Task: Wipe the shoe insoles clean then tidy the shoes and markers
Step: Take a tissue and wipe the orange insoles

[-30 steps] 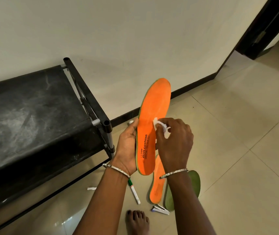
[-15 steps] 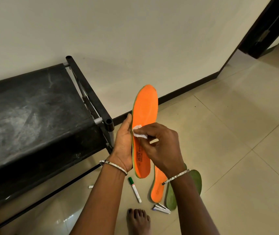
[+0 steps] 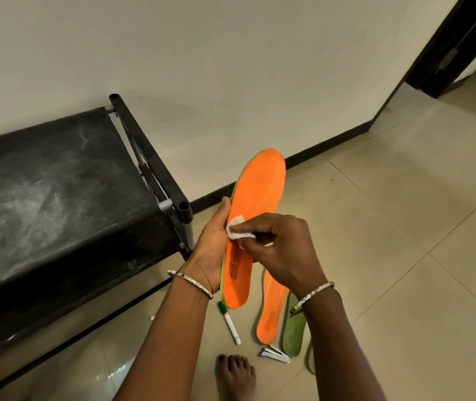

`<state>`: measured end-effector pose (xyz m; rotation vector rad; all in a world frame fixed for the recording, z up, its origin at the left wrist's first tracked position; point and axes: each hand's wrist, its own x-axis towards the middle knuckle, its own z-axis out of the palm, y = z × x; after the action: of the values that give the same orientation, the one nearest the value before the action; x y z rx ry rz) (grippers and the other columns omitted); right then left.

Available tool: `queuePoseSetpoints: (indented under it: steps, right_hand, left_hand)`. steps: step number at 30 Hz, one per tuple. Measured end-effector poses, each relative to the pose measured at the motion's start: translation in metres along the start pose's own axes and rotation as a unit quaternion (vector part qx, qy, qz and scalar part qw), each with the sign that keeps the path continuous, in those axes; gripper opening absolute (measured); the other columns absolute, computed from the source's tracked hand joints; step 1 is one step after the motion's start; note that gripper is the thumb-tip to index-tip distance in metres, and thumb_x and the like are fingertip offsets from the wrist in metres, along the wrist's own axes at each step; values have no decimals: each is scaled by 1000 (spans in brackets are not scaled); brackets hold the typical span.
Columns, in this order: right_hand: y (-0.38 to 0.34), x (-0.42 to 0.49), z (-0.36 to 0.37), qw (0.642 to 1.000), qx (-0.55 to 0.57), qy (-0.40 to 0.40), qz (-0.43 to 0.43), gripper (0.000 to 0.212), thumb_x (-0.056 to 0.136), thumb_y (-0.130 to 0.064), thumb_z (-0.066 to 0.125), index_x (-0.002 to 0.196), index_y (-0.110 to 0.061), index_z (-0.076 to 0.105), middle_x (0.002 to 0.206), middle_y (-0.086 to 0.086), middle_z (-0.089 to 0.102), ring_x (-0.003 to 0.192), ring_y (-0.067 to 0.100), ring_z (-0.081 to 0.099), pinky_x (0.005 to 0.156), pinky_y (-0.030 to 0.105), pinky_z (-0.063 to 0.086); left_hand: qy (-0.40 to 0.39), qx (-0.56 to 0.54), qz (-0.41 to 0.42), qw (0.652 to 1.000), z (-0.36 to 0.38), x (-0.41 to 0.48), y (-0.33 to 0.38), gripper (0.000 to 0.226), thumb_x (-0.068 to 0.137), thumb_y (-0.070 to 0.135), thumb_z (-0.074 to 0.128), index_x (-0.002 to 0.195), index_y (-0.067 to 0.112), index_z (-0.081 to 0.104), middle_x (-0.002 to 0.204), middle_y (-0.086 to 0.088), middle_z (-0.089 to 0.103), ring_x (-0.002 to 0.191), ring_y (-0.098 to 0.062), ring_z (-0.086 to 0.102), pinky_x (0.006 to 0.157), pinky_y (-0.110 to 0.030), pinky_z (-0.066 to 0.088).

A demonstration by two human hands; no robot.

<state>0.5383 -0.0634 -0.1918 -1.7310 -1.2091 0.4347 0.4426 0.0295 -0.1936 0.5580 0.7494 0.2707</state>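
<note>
Running off the left edge, a black rack (image 3: 57, 183) stands on tiled floor (image 3: 390, 227) by a cream wall (image 3: 231, 68). The left hand (image 3: 212, 250) has its grip round the orange insole (image 3: 259, 198), which is held in the air, long axis upright, toe far. The right hand (image 3: 285, 247), in a pinching grip, presses a white wipe (image 3: 238, 231) on it, hiding part of its print.

Both forearms (image 3: 173, 337) are held out in front, wrists near each other. The left hand (image 3: 212, 250) grips the orange insole (image 3: 259, 192) from its side, thumb lying up along the edge. The right hand (image 3: 285, 247), fingers curled (knuckles uppermost), pinches a white wipe (image 3: 238, 231) against it.
</note>
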Motion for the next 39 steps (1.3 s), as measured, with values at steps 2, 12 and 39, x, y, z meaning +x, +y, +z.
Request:
queuePoseSetpoints:
  steps: [2, 12, 39]
  right_hand:
    - [4, 2, 2, 997, -31, 74, 18, 17, 86, -14, 71, 96, -25, 80, 92, -10, 74, 76, 13, 70, 62, 41, 60]
    - [-8, -4, 2, 993, -104, 19, -53, 26, 77, -9, 67, 93, -25, 81, 90, -11, 76, 81, 10, 69, 71, 37, 58]
    - [1, 0, -7, 997, -70, 24, 31, 20, 82, -21, 72, 97, -32, 79, 89, -11, 72, 74, 12, 70, 66, 42, 59]
  left_hand:
    - [-22, 27, -7, 999, 1, -1, -2, 62, 100, 62, 30, 127, 18, 64, 110, -10, 75, 92, -25, 74, 75, -39, 60]
    - [6, 17, 8, 1000, -1, 5, -3, 70, 98, 62, 35, 135, 8, 59, 127, -19, 66, 111, -32, 66, 96, -43, 52]
    - [-22, 49, 2, 999, -2, 4, -3, 66, 98, 65, 31, 130, 16, 63, 115, -11, 73, 99, -26, 72, 85, -41, 56]
